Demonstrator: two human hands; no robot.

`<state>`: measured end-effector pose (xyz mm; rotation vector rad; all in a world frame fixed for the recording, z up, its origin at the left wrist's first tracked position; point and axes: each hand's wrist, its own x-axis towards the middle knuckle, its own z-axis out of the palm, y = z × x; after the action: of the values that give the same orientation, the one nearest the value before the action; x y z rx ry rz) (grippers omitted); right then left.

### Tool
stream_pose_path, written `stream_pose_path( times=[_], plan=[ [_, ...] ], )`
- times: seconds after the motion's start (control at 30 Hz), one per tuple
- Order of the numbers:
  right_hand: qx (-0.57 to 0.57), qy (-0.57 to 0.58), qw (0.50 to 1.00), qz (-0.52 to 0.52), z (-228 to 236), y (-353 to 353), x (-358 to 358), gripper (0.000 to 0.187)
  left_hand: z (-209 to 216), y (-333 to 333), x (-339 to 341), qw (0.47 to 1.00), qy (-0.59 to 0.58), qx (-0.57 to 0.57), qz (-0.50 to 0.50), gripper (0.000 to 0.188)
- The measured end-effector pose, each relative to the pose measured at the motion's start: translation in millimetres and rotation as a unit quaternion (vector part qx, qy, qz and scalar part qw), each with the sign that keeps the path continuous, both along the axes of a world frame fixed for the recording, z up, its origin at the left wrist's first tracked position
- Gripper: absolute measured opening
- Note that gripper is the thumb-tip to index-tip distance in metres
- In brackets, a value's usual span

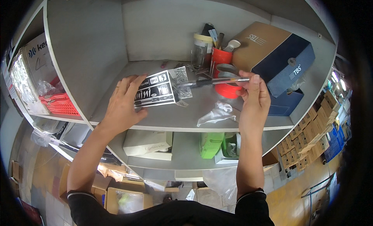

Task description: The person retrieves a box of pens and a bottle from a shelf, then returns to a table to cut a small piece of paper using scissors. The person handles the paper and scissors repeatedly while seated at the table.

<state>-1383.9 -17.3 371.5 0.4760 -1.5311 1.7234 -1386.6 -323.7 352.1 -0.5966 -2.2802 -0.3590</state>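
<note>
a grey shelf unit (93, 51) frames everything; on its upper shelf a big brown-and-navy box (276, 62) crowds the right side, close behind the right hand (253, 94), whose thumb and fingers pinch one end of a slim pen (217, 81). the left hand (125, 100), half-curled, grips a small black-and-white carton (157, 90) above that shelf, flapped end towards the pen; i cannot tell whether the pen's far end is inside. two red containers (222, 58) stand behind the pen, a clear jar (199, 59) beside them. a crumpled white piece (215, 114) lies near the front edge.
</note>
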Motion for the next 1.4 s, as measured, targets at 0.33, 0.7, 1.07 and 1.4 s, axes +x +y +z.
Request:
stream_pose_path(
  times=[0.33,0.7,1.07,1.4],
  plan=[
    [-0.034,-0.004,0.999,-0.025,-5.0,6.0,-8.7,0.039,2.1,2.1,-3.4,0.999,-0.006,-0.039,-0.018,0.087],
    [0.025,-0.03,0.998,0.039,-3.5,-11.6,-8.2,0.038,13.5,21.4,-9.0,0.972,-0.118,0.023,-0.201,0.058],
    [0.23,-0.124,0.908,0.326,1.4,-37.1,16.6,0.024,18.6,51.3,35.4,0.955,-0.216,0.065,-0.193,0.036],
    [0.086,-0.101,0.944,0.301,-8.4,-27.0,36.8,0.016,36.6,64.2,53.7,0.827,-0.42,0.178,-0.328,0.041]
  ],
)
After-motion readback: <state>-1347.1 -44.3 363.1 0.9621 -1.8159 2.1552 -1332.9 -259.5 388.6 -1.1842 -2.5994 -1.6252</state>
